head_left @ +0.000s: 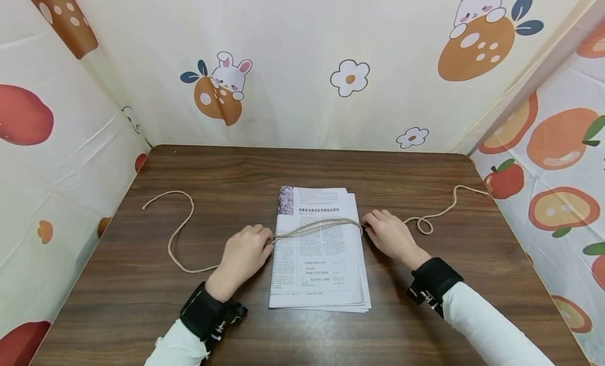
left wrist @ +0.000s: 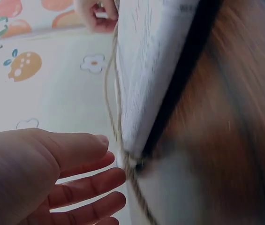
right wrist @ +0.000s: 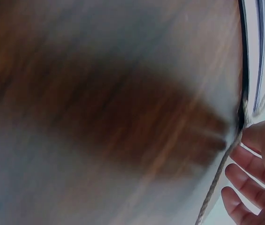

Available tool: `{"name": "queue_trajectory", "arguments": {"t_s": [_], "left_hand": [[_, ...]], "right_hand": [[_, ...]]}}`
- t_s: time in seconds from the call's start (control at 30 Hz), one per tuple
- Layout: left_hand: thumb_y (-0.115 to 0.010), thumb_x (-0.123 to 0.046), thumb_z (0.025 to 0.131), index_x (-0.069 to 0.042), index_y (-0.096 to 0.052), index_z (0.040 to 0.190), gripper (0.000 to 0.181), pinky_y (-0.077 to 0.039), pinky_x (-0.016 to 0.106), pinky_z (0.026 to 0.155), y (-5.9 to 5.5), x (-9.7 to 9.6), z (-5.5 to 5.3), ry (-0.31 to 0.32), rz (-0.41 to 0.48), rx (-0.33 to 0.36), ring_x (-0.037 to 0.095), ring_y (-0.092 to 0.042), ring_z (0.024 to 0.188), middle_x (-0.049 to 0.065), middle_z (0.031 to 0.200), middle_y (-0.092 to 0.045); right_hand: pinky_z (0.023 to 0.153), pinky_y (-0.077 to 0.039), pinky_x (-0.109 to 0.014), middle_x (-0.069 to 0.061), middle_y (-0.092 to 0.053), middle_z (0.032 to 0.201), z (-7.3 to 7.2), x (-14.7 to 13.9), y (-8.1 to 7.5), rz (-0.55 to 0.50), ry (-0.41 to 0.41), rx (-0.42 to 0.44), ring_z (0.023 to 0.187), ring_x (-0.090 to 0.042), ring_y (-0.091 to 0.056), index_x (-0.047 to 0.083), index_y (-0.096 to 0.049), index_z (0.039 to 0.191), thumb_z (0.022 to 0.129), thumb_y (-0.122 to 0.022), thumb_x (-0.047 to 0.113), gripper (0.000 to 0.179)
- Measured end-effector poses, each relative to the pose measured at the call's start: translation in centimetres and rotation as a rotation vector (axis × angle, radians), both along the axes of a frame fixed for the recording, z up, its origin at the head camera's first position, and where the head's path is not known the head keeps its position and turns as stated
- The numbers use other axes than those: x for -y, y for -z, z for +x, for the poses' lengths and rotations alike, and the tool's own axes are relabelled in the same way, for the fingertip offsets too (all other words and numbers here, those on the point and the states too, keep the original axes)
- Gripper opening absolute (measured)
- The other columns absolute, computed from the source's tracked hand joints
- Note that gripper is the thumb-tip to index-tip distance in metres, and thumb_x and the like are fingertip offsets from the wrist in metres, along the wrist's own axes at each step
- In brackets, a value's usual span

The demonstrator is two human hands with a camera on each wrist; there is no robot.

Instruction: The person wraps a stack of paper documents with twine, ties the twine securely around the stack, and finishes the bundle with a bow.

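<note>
A folded stack of newspapers (head_left: pixel 314 282) lies in front of me, with strands of thin beige rope (head_left: pixel 326 222) running across its upper half. At the stack's left edge is my left hand (head_left: pixel 247 254); its fingers (left wrist: pixel 102 183) are loosely bent with their tips right at the rope (left wrist: pixel 142 204), the thumb held apart. My right hand (head_left: pixel 391 236) is beside the right edge, where its thumb and forefinger pinch the rope (right wrist: pixel 216 176) close to the paper. Part of the rope at the stack's edges is hidden.
One loose rope end curves over the wooden table (head_left: pixel 227 171) to the left. The other forms a small loop at the right and reaches the table's right edge. Printed curtains (head_left: pixel 293 93) enclose the back and sides. Black camera straps (head_left: pixel 204 311) circle both wrists.
</note>
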State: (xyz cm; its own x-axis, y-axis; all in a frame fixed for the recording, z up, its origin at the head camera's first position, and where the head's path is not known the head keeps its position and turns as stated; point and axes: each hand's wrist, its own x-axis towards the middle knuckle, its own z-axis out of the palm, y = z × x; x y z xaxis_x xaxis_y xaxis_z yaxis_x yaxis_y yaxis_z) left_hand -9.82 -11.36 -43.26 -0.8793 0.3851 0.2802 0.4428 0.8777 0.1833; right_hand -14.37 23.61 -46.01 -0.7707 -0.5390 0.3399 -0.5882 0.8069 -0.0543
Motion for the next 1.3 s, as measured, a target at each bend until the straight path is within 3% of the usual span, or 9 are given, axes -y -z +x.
{"name": "queue_trajectory", "arguments": {"t_s": [0.2, 0.57, 1.0, 1.3], "left_hand": [[-0.073, -0.018, 0.077, -0.014, -0.060, 0.078, 0.014, -0.039, 0.027, 0.049, 0.8, -1.3, -0.5, -0.002, -0.007, -0.011, 0.017, -0.054, 0.062, -0.001, 0.071, -0.056], [-0.072, -0.015, 0.078, -0.013, -0.058, 0.077, 0.014, -0.038, 0.026, 0.045, 1.2, -1.7, -0.9, -0.020, 0.000, -0.011, 0.015, -0.053, 0.055, -0.001, 0.067, -0.057], [-0.073, -0.010, 0.076, -0.013, -0.067, 0.081, 0.008, -0.044, 0.028, 0.048, 1.0, 0.0, 0.0, -0.027, -0.004, 0.010, 0.017, -0.059, 0.060, -0.001, 0.072, -0.061], [-0.073, -0.008, 0.075, -0.013, -0.068, 0.079, 0.008, -0.041, 0.028, 0.044, 0.9, 1.2, 0.6, -0.004, -0.017, -0.046, 0.017, -0.056, 0.057, 0.000, 0.070, -0.057]], "right_hand": [[0.061, -0.047, -0.034, -0.007, -0.062, 0.089, 0.2, 0.8, 0.0, 0.005, 0.009, 0.006, 0.076, -0.024, -0.057, 0.007, -0.064, 0.095, 0.079, -0.068, 0.006, 0.017], [0.061, -0.047, -0.034, -0.008, -0.061, 0.086, 0.0, 1.1, 0.4, -0.010, 0.038, 0.011, 0.075, -0.024, -0.058, 0.006, -0.061, 0.092, 0.077, -0.069, 0.003, 0.018], [0.058, -0.044, -0.032, -0.006, -0.057, 0.081, -0.4, 0.4, 0.0, 0.026, 0.078, 0.059, 0.072, -0.022, -0.054, 0.007, -0.060, 0.084, 0.079, -0.067, 0.003, 0.010], [0.053, -0.034, -0.026, -0.003, -0.050, 0.071, -1.0, -0.1, -0.6, 0.013, 0.050, 0.001, 0.061, -0.017, -0.041, 0.008, -0.053, 0.077, 0.080, -0.066, 0.003, 0.014]]}}
